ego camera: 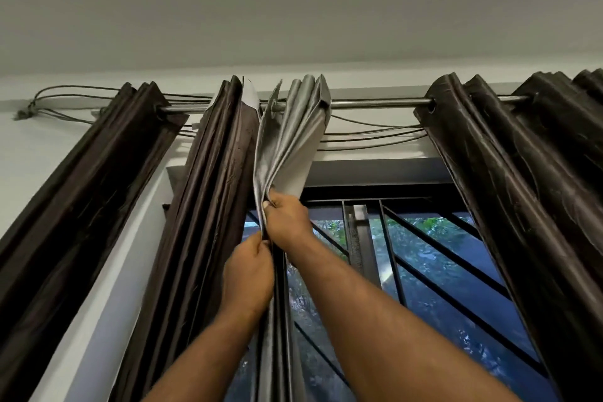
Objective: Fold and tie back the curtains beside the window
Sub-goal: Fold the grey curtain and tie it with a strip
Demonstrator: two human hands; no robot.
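Dark brown curtains hang from a metal rod (375, 103) above the window (434, 267). The middle curtain panel (212, 192) is bunched in folds, and its silver-grey lining (290, 147) faces me at the inner edge. My right hand (287, 222) pinches the gathered grey pleats high up, just below the rod. My left hand (248, 274) grips the same bundle of folds right beneath it. Another brown panel (81, 192) hangs at the far left and one (528, 192) at the right.
Thin cords (372, 137) run along the wall behind the rod and are knotted at the far left (24, 112). Black diagonal window bars (450, 254) stand behind the glass, with green foliage outside. The white ceiling is close above.
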